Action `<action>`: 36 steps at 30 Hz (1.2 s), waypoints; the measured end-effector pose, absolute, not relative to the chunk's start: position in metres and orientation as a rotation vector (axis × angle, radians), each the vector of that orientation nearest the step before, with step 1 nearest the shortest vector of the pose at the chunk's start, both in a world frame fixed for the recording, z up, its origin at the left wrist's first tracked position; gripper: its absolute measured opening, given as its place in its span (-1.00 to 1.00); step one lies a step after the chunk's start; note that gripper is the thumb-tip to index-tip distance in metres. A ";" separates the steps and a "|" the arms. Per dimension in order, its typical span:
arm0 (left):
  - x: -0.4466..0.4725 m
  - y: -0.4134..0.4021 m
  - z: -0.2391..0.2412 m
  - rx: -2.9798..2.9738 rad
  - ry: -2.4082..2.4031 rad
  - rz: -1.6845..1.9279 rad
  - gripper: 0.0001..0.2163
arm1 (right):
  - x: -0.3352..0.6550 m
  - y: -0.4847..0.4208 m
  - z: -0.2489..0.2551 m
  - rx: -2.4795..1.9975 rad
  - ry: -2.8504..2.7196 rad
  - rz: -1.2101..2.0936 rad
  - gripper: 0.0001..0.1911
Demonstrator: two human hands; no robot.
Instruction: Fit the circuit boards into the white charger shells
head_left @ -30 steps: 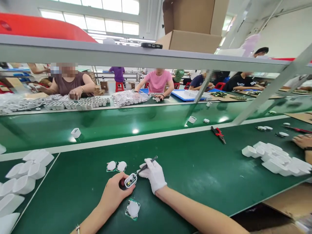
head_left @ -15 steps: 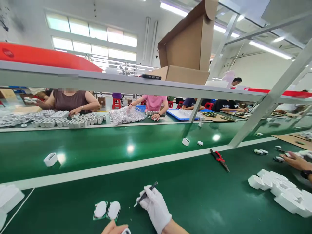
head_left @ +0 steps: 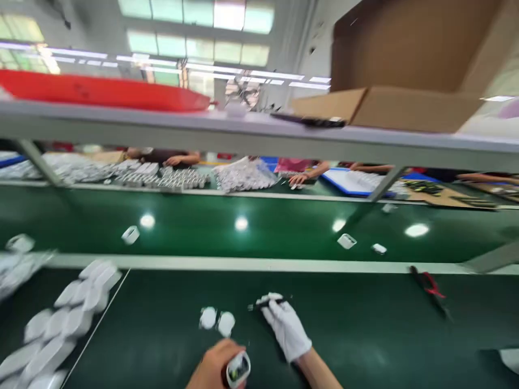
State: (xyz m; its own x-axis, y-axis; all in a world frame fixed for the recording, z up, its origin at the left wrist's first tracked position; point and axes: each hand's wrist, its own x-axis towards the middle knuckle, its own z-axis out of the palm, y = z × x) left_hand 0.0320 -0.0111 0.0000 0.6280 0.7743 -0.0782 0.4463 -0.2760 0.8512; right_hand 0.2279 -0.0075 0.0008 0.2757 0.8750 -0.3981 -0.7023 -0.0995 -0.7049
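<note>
The view is smeared by motion. My bare left hand [head_left: 214, 364] is at the bottom edge, closed around a small white charger shell [head_left: 238, 368] whose open end faces the camera. My right hand [head_left: 287, 328], in a white glove, is just right of it and pinches a thin dark tool [head_left: 265, 303] that points left. Two small white oval parts [head_left: 217, 320] lie on the green mat [head_left: 365, 324] just beyond my left hand.
A pile of white shells [head_left: 60, 319] lies at the left. Red-handled pliers [head_left: 430, 283] lie at the right. Loose shells [head_left: 346, 241] sit on the green conveyor belt [head_left: 243, 227]. Other people's hands work across the belt. A shelf overhead carries a cardboard box [head_left: 397, 70] and a red tray [head_left: 97, 89].
The camera swung left and tilted, blurring the scene. My left hand with the shell has come back into view at the bottom. My gloved right hand still holds the tool.
</note>
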 end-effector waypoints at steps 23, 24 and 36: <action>0.026 -0.029 -0.012 1.781 1.121 0.621 -0.87 | 0.201 -0.037 -0.010 -1.092 -0.634 1.349 -0.66; 0.026 -0.029 -0.013 1.775 1.123 0.616 -0.87 | 0.202 -0.038 -0.011 -1.082 -0.632 1.333 -0.66; 0.024 -0.028 -0.011 1.805 1.081 0.580 -0.87 | 0.204 -0.047 -0.019 -1.057 -0.664 1.206 -0.74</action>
